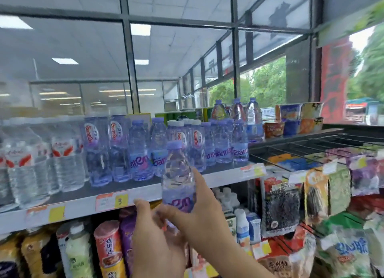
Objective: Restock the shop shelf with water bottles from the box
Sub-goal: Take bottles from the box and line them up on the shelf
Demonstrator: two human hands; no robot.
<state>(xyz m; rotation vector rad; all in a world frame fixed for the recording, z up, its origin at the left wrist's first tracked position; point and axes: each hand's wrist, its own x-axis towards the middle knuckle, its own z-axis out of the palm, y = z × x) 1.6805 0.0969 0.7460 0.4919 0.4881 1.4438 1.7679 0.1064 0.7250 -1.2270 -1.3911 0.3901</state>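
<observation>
purple-capped bottle (pixel 178 173), one; left hand (pixel 158 242), right hand (pixel 203 213)

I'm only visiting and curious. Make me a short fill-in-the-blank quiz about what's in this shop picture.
The right hand grips a water bottle with a ____ cap. The yellow tag on the shelf edge shows the number ____. Outside the window stand green ____.
Missing words: purple; 3; trees.

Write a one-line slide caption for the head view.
Right hand grips a purple-capped water bottle upright before the shelf, left hand supporting its base; matching bottles stand behind.
</observation>
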